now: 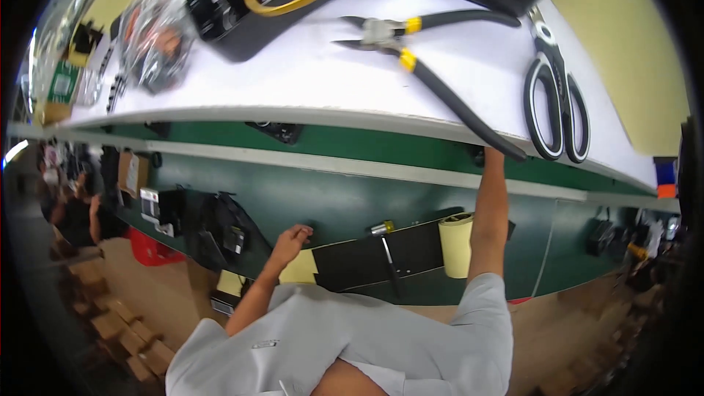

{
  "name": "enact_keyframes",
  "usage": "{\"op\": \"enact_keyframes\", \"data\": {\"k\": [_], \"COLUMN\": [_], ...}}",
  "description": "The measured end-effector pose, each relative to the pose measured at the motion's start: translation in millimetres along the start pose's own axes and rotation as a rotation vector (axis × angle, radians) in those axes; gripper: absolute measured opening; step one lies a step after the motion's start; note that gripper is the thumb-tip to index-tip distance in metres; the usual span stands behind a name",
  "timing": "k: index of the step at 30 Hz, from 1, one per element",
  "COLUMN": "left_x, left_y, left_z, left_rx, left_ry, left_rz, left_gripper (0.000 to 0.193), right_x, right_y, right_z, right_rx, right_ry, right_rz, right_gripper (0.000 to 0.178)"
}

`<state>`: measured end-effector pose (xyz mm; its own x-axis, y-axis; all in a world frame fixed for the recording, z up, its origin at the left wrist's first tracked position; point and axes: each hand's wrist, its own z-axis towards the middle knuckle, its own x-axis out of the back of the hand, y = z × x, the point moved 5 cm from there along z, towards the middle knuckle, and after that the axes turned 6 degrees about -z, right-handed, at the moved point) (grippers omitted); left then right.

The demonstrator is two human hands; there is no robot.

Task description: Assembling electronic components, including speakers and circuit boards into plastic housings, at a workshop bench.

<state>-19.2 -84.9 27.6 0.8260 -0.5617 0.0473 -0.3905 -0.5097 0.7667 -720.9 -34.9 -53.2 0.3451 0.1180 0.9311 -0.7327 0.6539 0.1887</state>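
Black-handled pliers [444,89] flashing 2 yellow bands [408,59], black-and-white scissors [557,70], now green bench [330,198], black sheet [352,260], pale-yellow roll [456,249], light-grey shirt [323,330]

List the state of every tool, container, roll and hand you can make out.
Pliers: jaws open, handles spread.
Black-and-white scissors: lying on the shelf; blade opening unclear.
Yellow-handled scissors: blades not visible.
Clear plastic bag: crumpled, filled.
Black bin: holding items.
Yellow roll: wound up.
Left hand: loosely curled, nothing visibly held.
Right hand: hidden by the shelf edge; grip unknown.
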Motion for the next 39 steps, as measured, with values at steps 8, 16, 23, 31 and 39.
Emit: {"op": "enact_keyframes", "data": {"k": [8, 16, 23, 31, 39], "left_x": [18.4, 89.7, 138.2, 72.4, 23.8], "left_y": [-12.6, -35.8, -25.6, -21.5, -99.9], "left_z": [-7.1, -34.0, -41.4, -94.8, -81.4], "left_rx": [-0.158, -0.004, -0.200, -0.441, -0.292], "left_ry": [0.083, 0.454, 0.589, 0.359, -0.001], "left_rz": [0.026, -0.250, -0.310, 0.247, 0.762], "left_gripper": [0.022, 0.025, 0.035, 0.016, 0.024], "right_x": [230.4, 346.8, 343.3, 387.2, 328.8], "right_y": [-52.0, -335.5, -521.1, -497.0, -380.2], "right_z": [-7.7, -158.1, -247.3, -280.2, -425.2], "right_rx": [-0.228, 0.792, 1.652, 1.161, 0.801], "right_ry": [0.058, -0.210, -0.267, -0.154, -0.351], "right_rz": [0.273, 0.845, 0.511, 0.787, 0.493], "right_gripper": [0.039, 0.027, 0.014, 0.026, 0.059]}}
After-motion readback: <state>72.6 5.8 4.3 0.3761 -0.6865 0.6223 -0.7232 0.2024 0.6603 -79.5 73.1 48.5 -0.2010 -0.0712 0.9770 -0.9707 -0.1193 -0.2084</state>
